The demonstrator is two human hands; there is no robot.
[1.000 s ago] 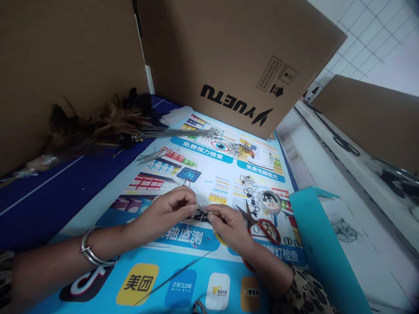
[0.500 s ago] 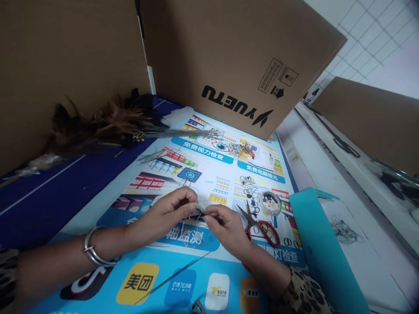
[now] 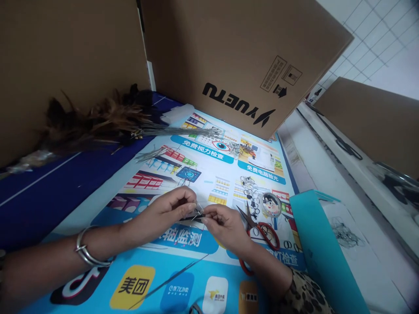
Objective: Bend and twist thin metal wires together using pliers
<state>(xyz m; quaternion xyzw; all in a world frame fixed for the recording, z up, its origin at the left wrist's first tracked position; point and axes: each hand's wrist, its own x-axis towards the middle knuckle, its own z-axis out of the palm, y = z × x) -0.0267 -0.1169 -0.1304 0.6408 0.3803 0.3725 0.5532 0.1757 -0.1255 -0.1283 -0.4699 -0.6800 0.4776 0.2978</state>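
My left hand (image 3: 172,210), with a silver bracelet (image 3: 85,252) on its wrist, pinches thin silvery wire (image 3: 198,213) between thumb and fingertips. Facing it, my right hand (image 3: 226,227) is closed at the fingertips on the same small bundle. A dark, slender piece (image 3: 187,217) runs between the two hands; its exact kind is hard to make out. Fine strands with tiny pinkish bits hang below, partly lost against the print. Just right of my right hand lie open scissors (image 3: 269,235) with red handles. Another red handle (image 3: 245,267) shows partly under my right forearm.
Bundled wires (image 3: 183,131) and brown-black feathers (image 3: 108,114) lie at the back left. Small black rings (image 3: 253,196) and a round tin (image 3: 271,204) sit beyond the scissors. A large carton (image 3: 242,56) stands behind; a teal box (image 3: 327,253) is at right. Dark thin strips (image 3: 170,279) lie in front.
Both hands stay nearly in place with small finger movements at the wire. The hanging strands have shifted slightly left, and the whole view has moved a little.
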